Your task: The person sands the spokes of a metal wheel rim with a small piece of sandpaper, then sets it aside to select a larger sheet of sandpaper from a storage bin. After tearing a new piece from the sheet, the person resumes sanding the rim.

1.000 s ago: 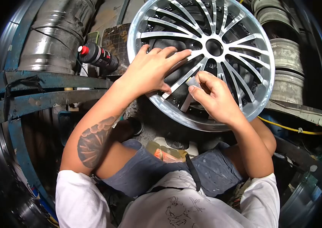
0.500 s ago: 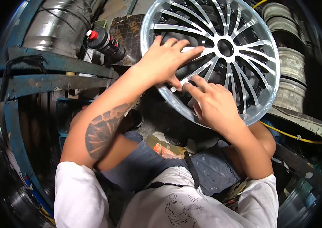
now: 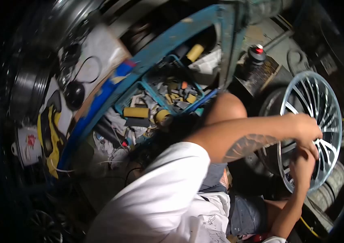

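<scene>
A silver multi-spoke wheel rim (image 3: 335,97) stands at the right of the view, seen at a slant. My left hand (image 3: 303,127) reaches across to it and rests over its spokes with the fingers bent and apart. Just below, my right hand (image 3: 303,164) is closed against the lower spokes, close to the left hand. Its fingertips are partly hidden, so whatever they may hold does not show. Behind the rim is a dark round part (image 3: 272,106), mostly covered by my arm and the rim.
Blue baskets (image 3: 141,84) hold scraps and yellow rolls (image 3: 136,112). A blue metal frame (image 3: 168,34) runs past them. A dark bottle with a red cap (image 3: 256,54) stands on a board (image 3: 270,75). Yellow-and-black gear (image 3: 49,139) lies at left; more rims (image 3: 334,178) are stacked at right.
The view has swung left, so the rim now sits at the far right and the baskets have come into sight. Both hands remain at the spokes, now closer together.
</scene>
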The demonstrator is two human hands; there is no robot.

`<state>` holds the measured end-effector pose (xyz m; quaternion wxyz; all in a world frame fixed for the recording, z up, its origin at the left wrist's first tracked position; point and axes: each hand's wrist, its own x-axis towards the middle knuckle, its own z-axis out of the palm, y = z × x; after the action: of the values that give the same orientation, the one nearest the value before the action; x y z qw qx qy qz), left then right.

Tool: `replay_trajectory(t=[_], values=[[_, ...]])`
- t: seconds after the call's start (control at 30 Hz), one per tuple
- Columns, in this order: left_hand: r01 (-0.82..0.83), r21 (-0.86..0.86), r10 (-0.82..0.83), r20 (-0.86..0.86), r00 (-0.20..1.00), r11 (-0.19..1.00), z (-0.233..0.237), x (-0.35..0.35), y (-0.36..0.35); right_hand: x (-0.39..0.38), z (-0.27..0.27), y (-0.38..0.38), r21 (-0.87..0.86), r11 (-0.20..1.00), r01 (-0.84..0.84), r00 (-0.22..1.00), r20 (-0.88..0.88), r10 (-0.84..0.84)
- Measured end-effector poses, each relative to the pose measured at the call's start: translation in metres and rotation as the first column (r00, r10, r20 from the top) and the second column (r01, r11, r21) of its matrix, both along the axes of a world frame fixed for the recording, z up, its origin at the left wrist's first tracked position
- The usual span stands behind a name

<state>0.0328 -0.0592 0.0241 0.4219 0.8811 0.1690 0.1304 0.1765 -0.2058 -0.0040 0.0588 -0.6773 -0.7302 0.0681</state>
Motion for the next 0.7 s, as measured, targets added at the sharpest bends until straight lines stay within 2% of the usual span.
replay_trajectory(t=[0.03, 0.07, 0.1, 0.13, 0.2, 0.23, 0.27, 0.3, 0.33, 0.37, 0.4, 0.43, 0.47, 0.5, 0.53, 0.57, 0.63, 0.67, 0.7], values=[[0.031, 0.011, -0.03, -0.074, 0.997, 0.999, 0.013, -0.003, -0.006, 0.01, 0.009, -0.004, -0.037, 0.994, 0.104, 0.988, -0.114, -0.108], [0.04, -0.025, -0.041, -0.02, 0.999, 0.999, 0.021, -0.007, -0.01, 0.004, 0.021, -0.006, 0.137, 0.986, 0.09, 0.946, -0.323, -0.042], [0.058, -0.059, -0.055, 0.037, 0.998, 0.997, 0.026, -0.01, -0.013, 0.002, 0.013, -0.016, 0.165, 0.96, 0.225, 0.801, -0.592, -0.086], [0.042, -0.065, -0.031, 0.162, 0.986, 0.997, 0.023, -0.012, -0.019, 0.0, 0.006, -0.025, 0.192, 0.917, 0.351, 0.584, -0.81, -0.054], [0.056, -0.148, 0.013, 0.432, 0.902, 0.987, 0.026, -0.037, -0.039, 0.004, 0.004, -0.053, 0.252, 0.895, 0.369, 0.472, -0.88, 0.053], [0.041, -0.169, 0.045, 0.475, 0.879, 0.985, 0.021, -0.048, -0.056, -0.016, 0.006, -0.064, 0.236, 0.873, 0.426, 0.341, -0.936, 0.086], [0.052, -0.274, 0.102, 0.522, 0.847, 0.96, 0.018, -0.066, -0.074, -0.033, 0.005, -0.074, 0.237, 0.89, 0.39, 0.27, -0.953, 0.136], [0.003, -0.196, 0.12, 0.612, 0.781, 0.981, 0.01, -0.079, -0.092, -0.051, 0.004, -0.084, 0.241, 0.904, 0.352, 0.195, -0.964, 0.18], [0.006, -0.232, 0.152, 0.659, 0.737, 0.973, 0.001, -0.097, -0.107, -0.082, 0.004, -0.09, 0.231, 0.896, 0.378, 0.105, -0.973, 0.206], [-0.024, -0.233, 0.172, 0.643, 0.747, 0.972, -0.001, -0.128, -0.117, -0.115, 0.004, -0.095, 0.22, 0.888, 0.405, 0.013, -0.972, 0.235], [0.076, -0.447, 0.279, 0.672, 0.686, 0.891, -0.016, -0.146, -0.128, -0.14, 0.004, -0.103, 0.134, 0.923, 0.36, -0.087, -0.981, 0.176], [0.136, -0.714, 0.413, 0.538, 0.735, 0.687, -0.022, -0.176, -0.132, -0.162, 0.004, -0.113, 0.046, 0.95, 0.308, -0.183, -0.977, 0.107], [0.057, -0.755, 0.53, 0.51, 0.677, 0.653, -0.047, -0.203, -0.128, -0.183, -0.003, -0.123, -0.031, 0.972, 0.231, -0.313, -0.949, 0.044], [0.013, -0.918, 0.686, 0.304, 0.661, 0.395, -0.063, -0.234, -0.122, -0.2, -0.015, -0.131, -0.098, 0.985, 0.142, -0.433, -0.901, -0.027], [0.014, -0.966, 0.836, 0.23, 0.498, 0.258, -0.099, -0.25, -0.113, -0.208, -0.035, -0.148, -0.156, 0.988, -0.011, -0.491, -0.86, -0.141], [-0.119, -0.966, 0.899, 0.166, 0.404, 0.231, -0.138, -0.271, -0.101, -0.213, -0.049, -0.163, -0.202, 0.965, -0.17, -0.53, -0.807, -0.262], [-0.565, -0.799, 0.955, 0.036, 0.293, 0.203, -0.219, -0.314, -0.095, -0.214, -0.052, -0.171, -0.295, 0.855, -0.426, -0.396, -0.789, -0.47], [-0.684, -0.7, 0.953, -0.016, 0.303, 0.206, -0.256, -0.335, -0.103, -0.208, -0.055, -0.171, -0.364, 0.811, -0.458, -0.283, -0.805, -0.521], [-0.782, -0.585, 0.947, -0.067, 0.313, 0.216, -0.275, -0.35, -0.11, -0.209, -0.054, -0.165, -0.356, 0.82, -0.449, -0.333, -0.784, -0.523]])
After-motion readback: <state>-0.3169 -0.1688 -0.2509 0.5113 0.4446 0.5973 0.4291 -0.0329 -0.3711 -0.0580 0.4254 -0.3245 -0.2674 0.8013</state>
